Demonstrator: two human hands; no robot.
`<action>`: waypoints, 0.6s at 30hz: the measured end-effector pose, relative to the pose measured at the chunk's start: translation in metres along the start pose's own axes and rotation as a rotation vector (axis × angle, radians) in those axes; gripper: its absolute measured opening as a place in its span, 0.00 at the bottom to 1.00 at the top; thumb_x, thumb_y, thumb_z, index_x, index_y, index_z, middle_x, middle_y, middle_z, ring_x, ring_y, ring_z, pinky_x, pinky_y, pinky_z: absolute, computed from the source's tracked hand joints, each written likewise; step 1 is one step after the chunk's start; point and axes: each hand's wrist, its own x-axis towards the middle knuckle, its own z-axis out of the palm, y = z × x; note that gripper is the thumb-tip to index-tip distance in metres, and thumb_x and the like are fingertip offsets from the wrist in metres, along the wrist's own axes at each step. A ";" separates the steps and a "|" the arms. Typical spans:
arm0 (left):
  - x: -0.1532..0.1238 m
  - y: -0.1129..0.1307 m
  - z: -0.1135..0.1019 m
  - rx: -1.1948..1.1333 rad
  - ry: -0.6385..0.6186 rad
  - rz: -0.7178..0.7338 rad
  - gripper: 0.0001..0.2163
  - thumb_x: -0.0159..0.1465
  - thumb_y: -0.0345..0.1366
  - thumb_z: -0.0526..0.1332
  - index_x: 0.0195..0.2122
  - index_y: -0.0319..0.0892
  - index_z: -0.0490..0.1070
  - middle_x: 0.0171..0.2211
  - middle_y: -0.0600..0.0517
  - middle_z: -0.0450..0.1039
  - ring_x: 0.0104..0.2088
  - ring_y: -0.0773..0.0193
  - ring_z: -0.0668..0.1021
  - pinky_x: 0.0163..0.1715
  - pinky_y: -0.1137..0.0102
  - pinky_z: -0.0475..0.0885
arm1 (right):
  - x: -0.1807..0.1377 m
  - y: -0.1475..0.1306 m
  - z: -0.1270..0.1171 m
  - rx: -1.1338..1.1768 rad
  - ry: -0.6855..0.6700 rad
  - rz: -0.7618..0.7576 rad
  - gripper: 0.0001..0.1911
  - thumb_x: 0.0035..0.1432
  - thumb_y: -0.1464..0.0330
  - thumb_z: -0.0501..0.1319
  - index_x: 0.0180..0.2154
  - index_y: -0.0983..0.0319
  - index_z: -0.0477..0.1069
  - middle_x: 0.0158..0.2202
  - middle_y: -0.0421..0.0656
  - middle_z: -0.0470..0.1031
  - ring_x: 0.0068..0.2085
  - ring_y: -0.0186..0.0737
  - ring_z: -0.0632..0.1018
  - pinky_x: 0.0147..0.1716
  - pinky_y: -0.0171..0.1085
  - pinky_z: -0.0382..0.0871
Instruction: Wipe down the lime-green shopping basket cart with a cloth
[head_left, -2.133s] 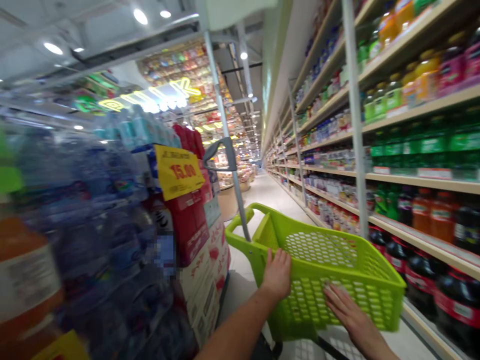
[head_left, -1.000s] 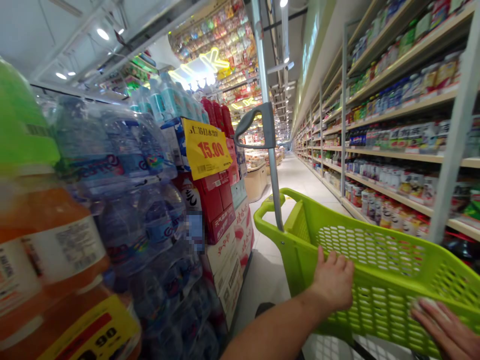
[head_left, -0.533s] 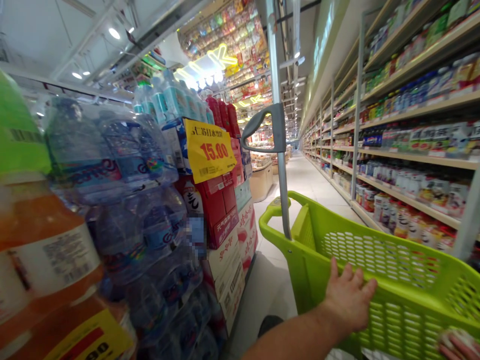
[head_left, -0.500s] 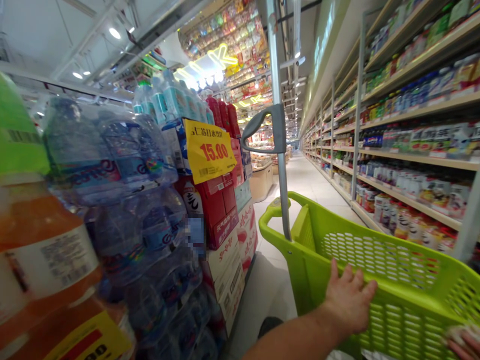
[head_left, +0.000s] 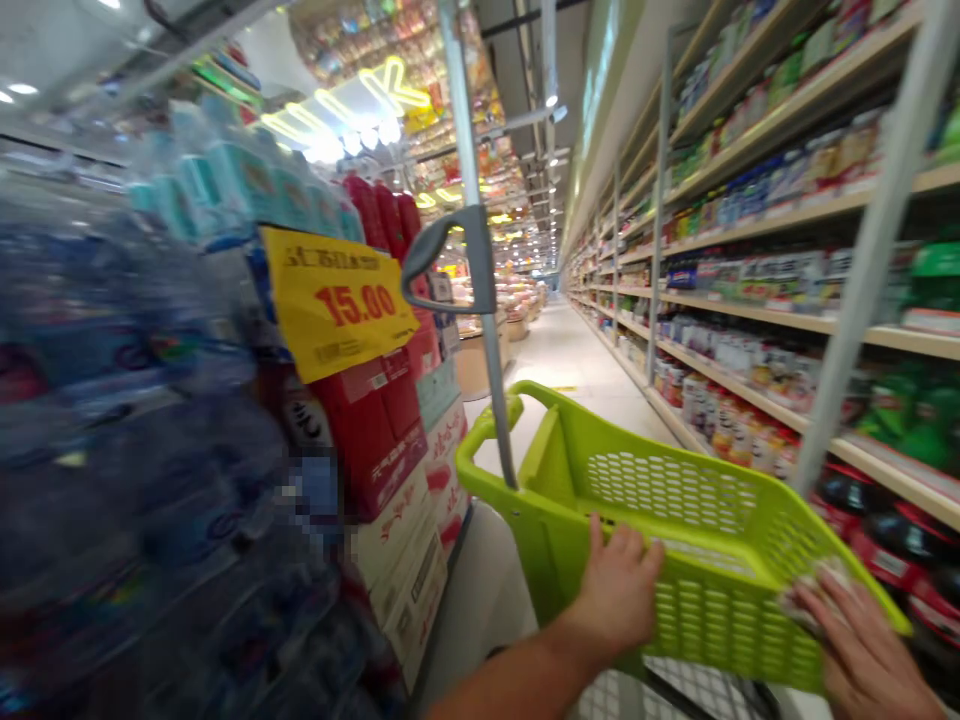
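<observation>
A lime-green plastic shopping basket (head_left: 547, 560) with slotted sides and a tall metal pole (head_left: 487, 370) stands before me; the pole bears a grey grip (head_left: 480, 255). My left hand (head_left: 619, 580) is closed over its near rim, fingers hooked inside. At the basket's right end, my right hand (head_left: 862, 630) presses a crumpled whitish cloth (head_left: 814, 590) against the rim. The inside of the basket that shows holds nothing I can make out. Below it runs a pale wire rack (head_left: 675, 680), partly hidden by the basket and my arms.
Shrink-wrapped water bottles (head_left: 150, 480) and stacked drink cartons (head_left: 401, 520) stand close on the left, with a yellow price sign (head_left: 337, 300). Long shelves (head_left: 720, 290) of bottles line the right. The tiled aisle floor (head_left: 540, 345) stretches ahead.
My view has shifted, so the basket and pole sit further left. My right hand with the cloth has come fully into view at the basket's end. My left hand stays on the near rim.
</observation>
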 end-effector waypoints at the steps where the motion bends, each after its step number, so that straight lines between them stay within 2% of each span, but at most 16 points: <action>1: 0.002 0.000 0.000 -0.007 -0.011 -0.024 0.26 0.55 0.37 0.52 0.55 0.39 0.53 0.49 0.42 0.63 0.53 0.52 0.60 0.55 0.46 0.41 | -0.002 0.004 -0.003 -0.012 -0.014 -0.046 0.20 0.57 0.70 0.47 0.50 0.57 0.65 0.55 0.44 0.61 0.56 0.49 0.62 0.57 0.51 0.54; 4: 0.010 0.001 0.001 0.030 -0.034 -0.103 0.25 0.55 0.34 0.52 0.55 0.39 0.55 0.49 0.44 0.63 0.52 0.53 0.62 0.56 0.46 0.41 | -0.023 0.011 -0.008 -0.086 -0.088 -0.074 0.23 0.54 0.76 0.44 0.48 0.60 0.67 0.53 0.45 0.65 0.56 0.45 0.63 0.54 0.48 0.60; 7: 0.017 -0.001 0.005 0.113 -0.021 -0.097 0.24 0.54 0.34 0.53 0.55 0.42 0.56 0.48 0.46 0.64 0.52 0.54 0.63 0.56 0.47 0.41 | -0.042 0.008 -0.013 -0.138 -0.085 -0.028 0.23 0.54 0.78 0.43 0.45 0.61 0.69 0.50 0.45 0.69 0.55 0.41 0.64 0.50 0.45 0.66; 11: 0.019 -0.002 0.010 0.154 0.042 -0.087 0.23 0.55 0.34 0.54 0.53 0.43 0.59 0.48 0.47 0.66 0.51 0.55 0.64 0.56 0.47 0.41 | -0.027 0.007 -0.022 -0.134 0.033 0.132 0.21 0.56 0.76 0.45 0.48 0.60 0.67 0.54 0.44 0.64 0.58 0.44 0.59 0.54 0.51 0.60; 14: 0.019 -0.003 0.014 0.158 0.079 -0.090 0.21 0.56 0.34 0.54 0.52 0.42 0.60 0.48 0.47 0.67 0.51 0.56 0.65 0.56 0.49 0.40 | -0.025 0.017 -0.016 -0.106 0.090 0.189 0.21 0.56 0.76 0.45 0.49 0.59 0.67 0.55 0.44 0.62 0.59 0.44 0.57 0.55 0.52 0.58; 18: 0.022 -0.002 0.019 0.158 0.106 -0.099 0.20 0.56 0.33 0.53 0.51 0.42 0.62 0.47 0.47 0.68 0.51 0.57 0.65 0.57 0.50 0.39 | -0.066 0.030 -0.005 -0.110 -0.019 0.216 0.21 0.56 0.76 0.43 0.44 0.60 0.71 0.48 0.44 0.71 0.54 0.41 0.65 0.48 0.46 0.68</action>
